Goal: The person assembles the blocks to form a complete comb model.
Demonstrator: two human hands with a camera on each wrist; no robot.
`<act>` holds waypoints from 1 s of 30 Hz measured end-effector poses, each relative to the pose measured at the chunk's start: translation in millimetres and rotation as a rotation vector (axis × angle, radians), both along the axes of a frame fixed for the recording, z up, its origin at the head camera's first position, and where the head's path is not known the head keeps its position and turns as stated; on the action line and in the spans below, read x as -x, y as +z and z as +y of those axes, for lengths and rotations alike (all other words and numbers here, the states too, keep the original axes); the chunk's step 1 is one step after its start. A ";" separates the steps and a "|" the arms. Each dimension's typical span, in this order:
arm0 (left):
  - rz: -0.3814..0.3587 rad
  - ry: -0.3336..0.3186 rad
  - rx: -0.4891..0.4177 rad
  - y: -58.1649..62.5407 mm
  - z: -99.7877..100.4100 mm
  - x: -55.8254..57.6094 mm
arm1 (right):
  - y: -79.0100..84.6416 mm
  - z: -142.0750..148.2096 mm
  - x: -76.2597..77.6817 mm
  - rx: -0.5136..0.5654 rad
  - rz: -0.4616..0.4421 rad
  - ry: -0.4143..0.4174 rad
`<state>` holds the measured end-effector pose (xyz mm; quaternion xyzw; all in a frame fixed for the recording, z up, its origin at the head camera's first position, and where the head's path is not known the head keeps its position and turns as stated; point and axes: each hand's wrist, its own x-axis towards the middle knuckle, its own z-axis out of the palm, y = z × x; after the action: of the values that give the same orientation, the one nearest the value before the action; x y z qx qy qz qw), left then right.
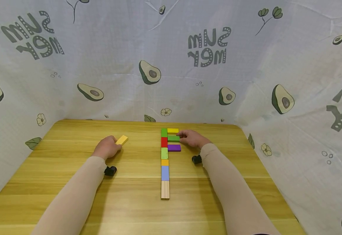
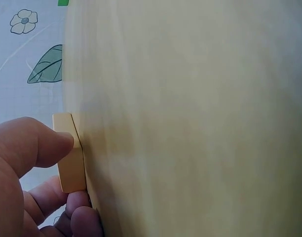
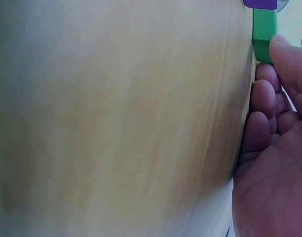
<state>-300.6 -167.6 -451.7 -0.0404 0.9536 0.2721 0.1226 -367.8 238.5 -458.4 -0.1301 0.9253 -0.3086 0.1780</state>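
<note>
My left hand (image 1: 106,147) pinches a yellow-orange block (image 1: 122,140) between thumb and fingers, at the left of the table. In the left wrist view the thumb lies on that block (image 2: 69,155) and the fingers are curled behind it. On the right, my right hand (image 1: 193,138) holds the outer end of a green block (image 1: 173,139). The right wrist view shows the thumb at the edge of this green block (image 3: 265,34), with the other fingers curled beside its end. A yellow block (image 1: 173,131) lies just beyond it and a purple block (image 1: 174,148) just nearer.
A straight column of blocks runs toward me: green (image 1: 164,132), red (image 1: 164,142), light green (image 1: 164,153), orange (image 1: 165,162), blue (image 1: 165,173) and plain wood (image 1: 165,190). They lie on a wooden table (image 1: 135,209). A printed cloth (image 1: 115,65) hangs behind and beside it.
</note>
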 end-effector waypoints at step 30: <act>-0.001 -0.004 -0.014 -1.1 -1.0 0.1 | -1.3 -0.4 1.1 0.004 -0.014 -0.022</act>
<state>-300.7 -168.6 -452.8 -0.0377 0.9517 0.2782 0.1242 -368.9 238.1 -459.7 -0.1183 0.9247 -0.3134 0.1807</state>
